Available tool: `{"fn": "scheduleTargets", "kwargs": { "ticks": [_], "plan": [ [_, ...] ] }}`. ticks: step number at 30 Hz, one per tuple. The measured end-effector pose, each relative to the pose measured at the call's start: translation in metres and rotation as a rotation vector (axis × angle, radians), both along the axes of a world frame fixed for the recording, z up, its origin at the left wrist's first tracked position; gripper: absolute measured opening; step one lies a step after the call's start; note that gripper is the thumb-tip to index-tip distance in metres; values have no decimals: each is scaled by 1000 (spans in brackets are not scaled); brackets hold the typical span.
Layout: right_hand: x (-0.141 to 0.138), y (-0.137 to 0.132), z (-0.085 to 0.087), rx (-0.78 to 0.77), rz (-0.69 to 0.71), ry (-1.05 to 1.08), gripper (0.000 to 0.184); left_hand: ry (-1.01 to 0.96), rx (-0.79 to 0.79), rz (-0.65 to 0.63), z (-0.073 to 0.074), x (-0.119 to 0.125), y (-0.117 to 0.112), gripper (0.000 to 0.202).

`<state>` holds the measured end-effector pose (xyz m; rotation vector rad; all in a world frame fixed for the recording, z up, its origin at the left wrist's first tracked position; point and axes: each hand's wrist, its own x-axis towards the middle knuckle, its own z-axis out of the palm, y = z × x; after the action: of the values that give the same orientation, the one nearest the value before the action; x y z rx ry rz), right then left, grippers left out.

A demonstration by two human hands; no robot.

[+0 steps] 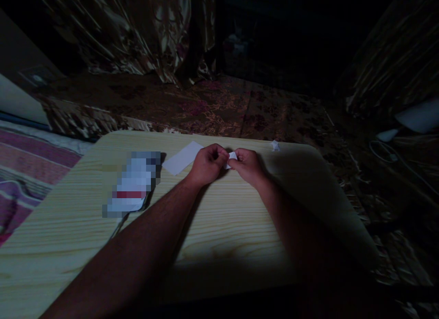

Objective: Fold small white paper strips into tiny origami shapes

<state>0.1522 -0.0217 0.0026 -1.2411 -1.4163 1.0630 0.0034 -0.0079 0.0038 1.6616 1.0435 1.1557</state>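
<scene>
Both my hands meet over the far middle of a light wooden table. My left hand and my right hand are closed, pinching a small white piece of paper between their fingertips. A white paper strip lies flat just left of my left hand. A tiny white folded paper shape sits near the table's far edge, right of my right hand.
A blurred white and red object lies on the table's left part, with a cord running from it. Patterned fabric covers the floor beyond. A striped rug is at left. White cables lie at right.
</scene>
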Motion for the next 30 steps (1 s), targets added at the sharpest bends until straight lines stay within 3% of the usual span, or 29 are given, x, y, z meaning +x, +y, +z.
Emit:
{"fn": "scheduleTargets", "kwargs": {
  "ticks": [17, 23, 30],
  "plan": [
    [0, 1, -3, -4, -10, 27, 9, -13, 1, -8, 2, 0, -1, 22],
    [1, 0, -3, 5, -57, 36, 15, -127, -98, -89, 4, 1, -1, 19],
    [0, -2, -4, 46, -36, 13, 14, -154, -151, -63, 6, -1, 1, 12]
  ]
}}
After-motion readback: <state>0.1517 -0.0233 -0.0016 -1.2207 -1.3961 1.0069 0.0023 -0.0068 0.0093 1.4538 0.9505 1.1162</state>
